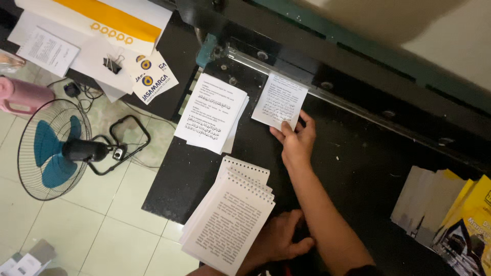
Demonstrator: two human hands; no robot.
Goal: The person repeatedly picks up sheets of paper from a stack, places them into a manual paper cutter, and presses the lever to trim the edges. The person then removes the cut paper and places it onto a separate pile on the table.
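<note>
A small stack of printed white sheets [280, 101] lies on the black surface [358, 168], its far edge pushed up against the metal rail [358, 105] of a paper cutter. The right hand [295, 140] reaches forward to it, its grip pinched on the stack's near edge with the thumb on top and the fingers spread beside and under the corner. Just left of that stack sits a larger pile of printed pages [212, 112], slightly fanned, apart from the hand. Nearer the person, a stack of hole-punched pages [230, 222] lies tilted at the surface's front edge; the left hand [280, 237] rests just beside it, fingers curled loosely together and holding nothing that shows. At the far right are grey and yellow booklets [450, 212]. Beyond the surface's left edge, on the tiled floor [102, 225], stands a fan with blue blades [53, 149], and above it lie papers with a black binder clip [112, 64].
</note>
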